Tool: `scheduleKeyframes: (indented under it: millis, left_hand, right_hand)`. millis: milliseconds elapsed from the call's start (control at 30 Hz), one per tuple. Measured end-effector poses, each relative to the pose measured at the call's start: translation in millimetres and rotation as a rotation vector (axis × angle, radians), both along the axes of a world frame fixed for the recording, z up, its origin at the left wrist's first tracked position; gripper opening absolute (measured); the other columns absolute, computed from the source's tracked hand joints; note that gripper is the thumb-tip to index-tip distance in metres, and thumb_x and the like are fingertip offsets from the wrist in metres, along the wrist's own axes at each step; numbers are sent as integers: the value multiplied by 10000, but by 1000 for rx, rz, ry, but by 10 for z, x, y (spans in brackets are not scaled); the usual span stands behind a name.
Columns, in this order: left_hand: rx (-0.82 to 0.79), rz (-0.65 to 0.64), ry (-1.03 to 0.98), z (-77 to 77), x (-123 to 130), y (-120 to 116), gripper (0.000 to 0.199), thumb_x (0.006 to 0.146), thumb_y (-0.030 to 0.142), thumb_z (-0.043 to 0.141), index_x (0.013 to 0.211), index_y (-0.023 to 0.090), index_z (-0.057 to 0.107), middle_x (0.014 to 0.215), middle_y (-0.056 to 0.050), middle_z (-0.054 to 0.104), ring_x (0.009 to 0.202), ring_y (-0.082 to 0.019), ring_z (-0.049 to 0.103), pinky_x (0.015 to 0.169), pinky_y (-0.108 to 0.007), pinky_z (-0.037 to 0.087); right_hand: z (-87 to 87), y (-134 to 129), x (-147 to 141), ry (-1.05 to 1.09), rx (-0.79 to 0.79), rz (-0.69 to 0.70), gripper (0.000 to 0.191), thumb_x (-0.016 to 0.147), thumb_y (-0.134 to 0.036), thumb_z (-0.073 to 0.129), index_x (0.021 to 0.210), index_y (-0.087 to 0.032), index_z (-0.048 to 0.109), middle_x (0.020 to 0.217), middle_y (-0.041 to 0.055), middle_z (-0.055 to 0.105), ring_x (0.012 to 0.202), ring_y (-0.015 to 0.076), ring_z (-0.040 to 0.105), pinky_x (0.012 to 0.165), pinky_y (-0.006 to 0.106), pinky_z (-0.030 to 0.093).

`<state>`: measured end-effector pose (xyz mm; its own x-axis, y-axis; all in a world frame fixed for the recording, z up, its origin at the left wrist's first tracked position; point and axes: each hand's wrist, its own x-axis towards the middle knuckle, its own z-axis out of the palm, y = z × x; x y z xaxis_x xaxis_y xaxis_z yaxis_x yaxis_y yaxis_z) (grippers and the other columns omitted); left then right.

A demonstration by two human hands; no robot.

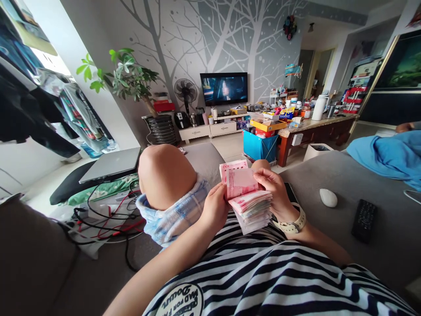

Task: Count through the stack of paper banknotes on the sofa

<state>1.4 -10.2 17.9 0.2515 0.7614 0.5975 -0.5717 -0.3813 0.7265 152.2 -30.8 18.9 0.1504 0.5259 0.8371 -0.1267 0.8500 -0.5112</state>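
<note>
A thick stack of banknotes (251,206), pink on top with paler layers beneath, is held over my lap between both hands. Several pink notes (241,182) stand up from it, tilted away from me, with "100" showing on the rear one. My left hand (216,206) pinches the left side of the notes, its thumb by their lower left corner. On the right, my right hand (272,188) has its thumb and fingers at the upright notes' right edge; its lower fingers are partly hidden behind the stack. A pale watch (296,223) is on the right wrist.
A white mouse (328,198) and a black remote (364,220) lie on the grey sofa (315,175) to the right, near blue cloth (391,153). At left are a laptop (112,164) and tangled cables (108,221). Ahead stand a blue box (259,146) and a cluttered table (284,142).
</note>
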Motion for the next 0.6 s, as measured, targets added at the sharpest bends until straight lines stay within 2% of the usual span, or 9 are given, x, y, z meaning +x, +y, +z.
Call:
scheduleKeyframes:
  millis: [100,200,267,333,467,600]
  left_hand:
    - [-16,24,-69,-44,45,-16,168,676,318,723,729,171,660,688,-17,671,587,-145,583,574,-253,479]
    - [-64,-21,-143,-175,88,55,212,666,333,759,764,175,658,771,-30,709,674,-174,634,650,-283,515]
    - [-78,-39,-152,-254,101,110,244,662,338,774,799,170,662,803,-40,718,715,-190,654,682,-301,526]
    - [-87,-50,-142,-305,99,140,256,659,338,785,795,162,659,765,-35,708,673,-171,643,652,-285,518]
    - [-71,-71,-128,-336,76,132,247,637,298,811,731,145,641,638,2,649,557,-108,572,588,-234,484]
    - [-58,-70,-126,-344,68,141,248,638,281,814,769,134,663,679,-13,670,594,-110,590,635,-243,495]
  right_hand:
    - [-36,-45,15,-42,21,47,318,795,-459,642,666,-179,562,515,-35,432,473,76,314,464,231,207]
    - [-145,14,19,-46,0,95,383,830,-527,577,666,-181,571,482,-20,480,435,77,292,454,240,195]
    - [-207,82,21,-13,-20,83,371,804,-521,616,667,-182,553,491,-25,486,437,74,296,456,236,199]
    - [-231,145,22,22,-42,48,352,755,-492,683,680,-185,529,519,-37,474,469,75,335,472,226,236]
    - [-181,199,21,29,-66,29,359,692,-467,738,745,-192,513,585,-52,456,519,80,357,501,218,290]
    - [-121,196,30,-74,-46,-18,336,725,-478,697,725,-178,545,632,-29,481,579,98,401,553,227,347]
